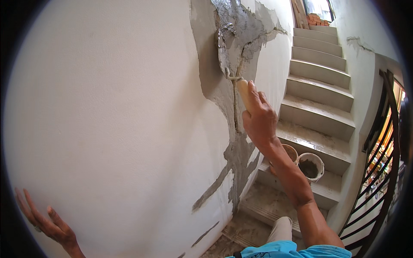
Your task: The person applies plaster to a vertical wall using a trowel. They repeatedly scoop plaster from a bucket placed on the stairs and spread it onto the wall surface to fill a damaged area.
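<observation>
Gripping pale-handled metal trowel (244, 92), right hand (260, 118) nearer dark, jagged, near-vertical plaster crack (235, 105) to its left; left hand (51, 225) open, farther.

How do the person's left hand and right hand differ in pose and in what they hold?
The left hand is open with no object visible in it; the right hand is closed around a pale trowel handle.
The left hand is low before the white wall; the right hand is higher, near the grey patch.
Both are bare.
</observation>
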Action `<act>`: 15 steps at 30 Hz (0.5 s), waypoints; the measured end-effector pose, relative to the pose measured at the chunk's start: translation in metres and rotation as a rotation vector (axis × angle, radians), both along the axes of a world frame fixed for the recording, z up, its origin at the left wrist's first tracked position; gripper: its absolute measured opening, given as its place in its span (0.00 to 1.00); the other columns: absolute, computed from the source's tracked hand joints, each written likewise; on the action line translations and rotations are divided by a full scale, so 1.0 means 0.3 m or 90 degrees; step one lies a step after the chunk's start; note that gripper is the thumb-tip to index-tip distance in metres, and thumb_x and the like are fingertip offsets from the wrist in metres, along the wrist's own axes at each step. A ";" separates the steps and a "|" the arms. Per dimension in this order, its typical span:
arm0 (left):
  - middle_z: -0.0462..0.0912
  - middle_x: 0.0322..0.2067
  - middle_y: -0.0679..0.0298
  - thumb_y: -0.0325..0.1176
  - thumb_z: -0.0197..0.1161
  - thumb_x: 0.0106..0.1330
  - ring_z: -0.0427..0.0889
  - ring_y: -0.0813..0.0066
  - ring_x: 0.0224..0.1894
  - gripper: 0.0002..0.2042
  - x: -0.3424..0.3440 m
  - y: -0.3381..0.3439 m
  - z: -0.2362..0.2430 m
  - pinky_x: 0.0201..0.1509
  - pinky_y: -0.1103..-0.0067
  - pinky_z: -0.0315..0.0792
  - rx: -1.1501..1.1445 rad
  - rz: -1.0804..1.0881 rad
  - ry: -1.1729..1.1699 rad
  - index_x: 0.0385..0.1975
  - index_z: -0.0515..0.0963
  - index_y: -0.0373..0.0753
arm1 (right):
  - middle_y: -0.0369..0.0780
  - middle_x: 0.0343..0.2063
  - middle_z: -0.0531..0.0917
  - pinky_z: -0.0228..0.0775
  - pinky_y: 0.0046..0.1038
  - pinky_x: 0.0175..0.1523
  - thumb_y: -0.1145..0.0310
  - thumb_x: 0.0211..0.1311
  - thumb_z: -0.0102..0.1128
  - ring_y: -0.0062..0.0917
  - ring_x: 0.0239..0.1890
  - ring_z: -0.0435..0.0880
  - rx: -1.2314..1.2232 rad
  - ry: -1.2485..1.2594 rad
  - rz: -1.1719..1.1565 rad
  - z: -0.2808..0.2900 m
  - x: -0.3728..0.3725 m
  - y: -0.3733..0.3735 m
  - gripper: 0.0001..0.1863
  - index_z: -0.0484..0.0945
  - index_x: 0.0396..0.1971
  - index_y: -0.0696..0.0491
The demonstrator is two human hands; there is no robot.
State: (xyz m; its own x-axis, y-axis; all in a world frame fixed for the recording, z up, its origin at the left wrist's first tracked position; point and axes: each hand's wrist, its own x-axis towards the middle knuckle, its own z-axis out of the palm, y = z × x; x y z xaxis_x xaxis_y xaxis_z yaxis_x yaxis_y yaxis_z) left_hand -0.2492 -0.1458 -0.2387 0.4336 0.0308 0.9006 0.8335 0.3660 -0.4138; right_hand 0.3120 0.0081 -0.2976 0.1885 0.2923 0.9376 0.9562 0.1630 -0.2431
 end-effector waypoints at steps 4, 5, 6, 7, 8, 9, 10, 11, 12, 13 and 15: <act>0.59 0.76 0.55 0.54 0.38 0.82 0.53 0.56 0.80 0.29 0.002 -0.006 -0.003 0.81 0.52 0.51 0.007 -0.002 0.000 0.74 0.62 0.42 | 0.51 0.49 0.84 0.79 0.39 0.55 0.80 0.48 0.62 0.46 0.49 0.86 0.015 0.099 0.191 0.007 0.055 -0.073 0.38 0.72 0.67 0.57; 0.59 0.76 0.55 0.54 0.39 0.82 0.53 0.56 0.80 0.29 -0.001 -0.010 -0.004 0.81 0.52 0.51 0.005 -0.004 -0.003 0.74 0.63 0.43 | 0.51 0.50 0.84 0.78 0.39 0.57 0.79 0.48 0.62 0.46 0.49 0.86 0.004 0.130 0.198 0.018 0.063 -0.077 0.38 0.73 0.66 0.57; 0.59 0.76 0.55 0.54 0.39 0.81 0.52 0.56 0.80 0.29 -0.002 -0.009 -0.009 0.81 0.51 0.51 0.002 -0.009 -0.008 0.74 0.63 0.43 | 0.52 0.50 0.84 0.77 0.39 0.59 0.79 0.48 0.62 0.47 0.50 0.86 -0.008 0.160 0.203 0.031 0.077 -0.080 0.37 0.74 0.65 0.57; 0.59 0.76 0.55 0.54 0.38 0.82 0.53 0.56 0.80 0.29 -0.001 -0.002 -0.009 0.81 0.51 0.51 0.006 -0.008 -0.007 0.74 0.63 0.43 | 0.52 0.50 0.84 0.77 0.40 0.58 0.77 0.49 0.62 0.47 0.50 0.86 0.000 0.154 0.157 0.051 0.107 -0.054 0.36 0.74 0.65 0.57; 0.59 0.76 0.55 0.54 0.38 0.82 0.53 0.56 0.80 0.30 0.000 0.005 -0.009 0.81 0.52 0.51 0.010 -0.006 -0.005 0.74 0.62 0.42 | 0.52 0.50 0.84 0.77 0.41 0.58 0.77 0.49 0.62 0.47 0.50 0.86 0.021 0.137 0.119 0.084 0.133 -0.025 0.36 0.74 0.65 0.57; 0.59 0.76 0.55 0.54 0.37 0.82 0.53 0.55 0.80 0.30 0.000 0.006 -0.007 0.81 0.52 0.51 0.013 -0.001 -0.002 0.74 0.62 0.41 | 0.53 0.50 0.84 0.77 0.42 0.57 0.77 0.49 0.61 0.48 0.50 0.86 0.043 0.121 0.085 0.118 0.156 0.011 0.35 0.74 0.64 0.57; 0.59 0.76 0.55 0.54 0.37 0.82 0.53 0.56 0.80 0.30 -0.003 0.005 -0.008 0.81 0.52 0.51 0.011 -0.007 -0.009 0.74 0.62 0.42 | 0.53 0.49 0.84 0.77 0.42 0.57 0.77 0.50 0.61 0.48 0.50 0.86 0.065 0.104 0.049 0.151 0.177 0.042 0.35 0.74 0.64 0.57; 0.59 0.76 0.55 0.55 0.38 0.82 0.53 0.56 0.80 0.30 -0.006 0.002 -0.010 0.81 0.51 0.51 0.009 -0.012 -0.015 0.74 0.63 0.43 | 0.53 0.49 0.84 0.78 0.43 0.56 0.77 0.49 0.61 0.48 0.50 0.86 0.070 0.088 0.032 0.178 0.201 0.076 0.35 0.74 0.64 0.57; 0.58 0.77 0.56 0.55 0.38 0.81 0.53 0.56 0.80 0.30 -0.007 0.005 -0.012 0.81 0.51 0.51 0.008 -0.019 -0.023 0.74 0.63 0.43 | 0.54 0.48 0.84 0.79 0.44 0.54 0.77 0.49 0.60 0.49 0.50 0.86 0.075 0.070 0.012 0.202 0.227 0.110 0.36 0.73 0.65 0.56; 0.58 0.77 0.56 0.55 0.38 0.81 0.53 0.56 0.80 0.30 -0.007 0.005 -0.013 0.81 0.51 0.51 0.008 -0.019 -0.025 0.74 0.63 0.43 | 0.54 0.47 0.84 0.80 0.45 0.53 0.78 0.49 0.60 0.49 0.50 0.86 0.080 0.053 -0.005 0.213 0.240 0.134 0.36 0.72 0.65 0.56; 0.58 0.77 0.56 0.55 0.38 0.81 0.53 0.56 0.80 0.29 -0.006 0.011 -0.014 0.81 0.51 0.51 0.008 -0.022 -0.027 0.74 0.63 0.44 | 0.52 0.46 0.83 0.82 0.44 0.49 0.78 0.50 0.60 0.47 0.49 0.86 0.067 0.023 -0.033 0.215 0.241 0.161 0.38 0.70 0.68 0.54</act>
